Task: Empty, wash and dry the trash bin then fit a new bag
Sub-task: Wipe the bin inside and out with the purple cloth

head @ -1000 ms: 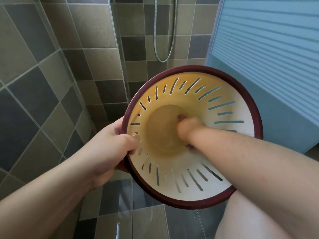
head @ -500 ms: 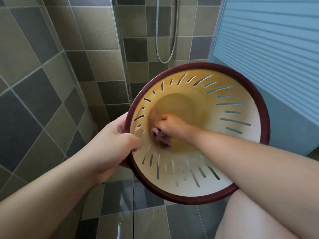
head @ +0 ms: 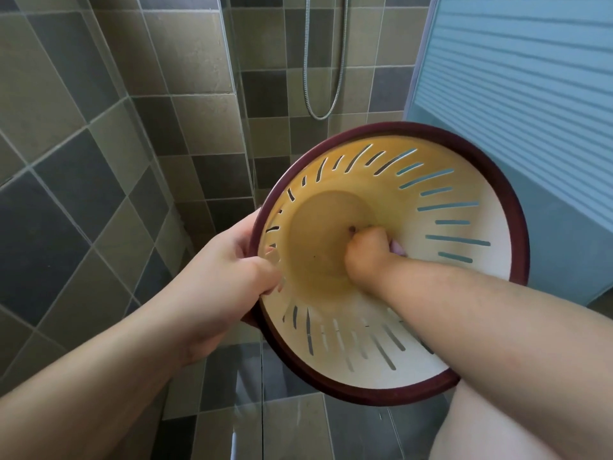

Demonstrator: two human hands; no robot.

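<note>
The trash bin [head: 464,327] is a round plastic basket, held up in the air and tipped so its open mouth faces the camera. It has a dark red rim, and its smooth walls are cream and yellow inside, with long thin slots cut all around them. The flat round bottom looks yellow-brown.

The left hand [head: 229,287] holds the bin by its left rim. Its grip is tight, with the thumb hooked over the rim onto the inside wall and the fingers out of sight behind the bin.

The right hand [head: 365,257] is deep inside the bin, down at the bottom. It is curled into a fist around a small pale pink cloth [head: 397,250], and only a little bit of the cloth peeks out beside the knuckles. The fist presses against the bottom, near the right wall.

Behind the bin are square wall tiles [head: 99,111] in grey and olive. A shiny metal shower hose [head: 338,78] hangs in a loop. A pale blue ribbed panel [head: 530,78] stands on the right. The floor tiles [head: 298,426] below look wet and shiny.
</note>
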